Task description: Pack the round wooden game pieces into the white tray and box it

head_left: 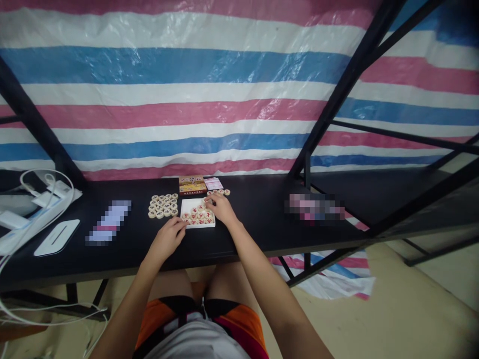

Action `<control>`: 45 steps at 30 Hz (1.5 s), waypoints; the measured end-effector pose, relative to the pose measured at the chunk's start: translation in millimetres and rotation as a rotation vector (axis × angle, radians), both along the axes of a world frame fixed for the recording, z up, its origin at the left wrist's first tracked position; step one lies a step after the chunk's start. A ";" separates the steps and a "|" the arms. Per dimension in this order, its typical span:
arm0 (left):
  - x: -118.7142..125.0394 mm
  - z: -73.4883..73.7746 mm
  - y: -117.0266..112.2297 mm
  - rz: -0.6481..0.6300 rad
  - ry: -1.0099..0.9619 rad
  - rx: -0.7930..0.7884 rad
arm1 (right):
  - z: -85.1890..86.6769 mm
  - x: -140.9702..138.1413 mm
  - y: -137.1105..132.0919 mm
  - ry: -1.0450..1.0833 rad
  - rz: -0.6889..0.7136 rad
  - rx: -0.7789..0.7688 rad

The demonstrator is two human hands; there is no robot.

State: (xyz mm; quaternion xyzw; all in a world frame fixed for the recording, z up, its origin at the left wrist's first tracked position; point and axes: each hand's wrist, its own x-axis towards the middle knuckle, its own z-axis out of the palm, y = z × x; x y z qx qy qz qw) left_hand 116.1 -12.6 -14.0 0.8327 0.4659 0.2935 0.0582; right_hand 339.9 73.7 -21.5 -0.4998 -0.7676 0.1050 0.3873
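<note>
A shallow white box (198, 226) lies on the black table, holding several rows of round xiangqi pieces (193, 216) with red characters. My left hand (170, 239) is at the box's near left corner, its bent fingers closed on the edge. Over the far right part of the box, my right hand (221, 208) pinches a xiangqi piece (207, 199), partly hidden by the fingers. Just beyond this hand, a short row of red-marked pieces (220, 192) sits on the table. Left of the box, dark-marked pieces (163, 205) stand in a tight block of rows.
A printed brown and yellow box (192, 185) and a paper sheet (214, 183) lie at the back. Blurred items (109, 222) (314, 206) rest on both sides. White cables (45, 199) and a white flat device (57, 238) occupy the left. Black frame bars flank the table (258, 214).
</note>
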 end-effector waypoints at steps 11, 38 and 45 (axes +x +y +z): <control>0.2 -0.4 0.1 -0.002 -0.021 -0.002 | -2.4 -0.8 -0.6 -0.072 -0.003 -0.001; 0.0 0.6 -0.9 -0.008 -0.001 -0.008 | -0.3 11.8 -4.3 -0.027 -0.261 -0.004; 0.1 1.4 -0.8 0.003 0.014 -0.009 | 0.5 21.6 -8.5 -0.254 -0.475 -0.203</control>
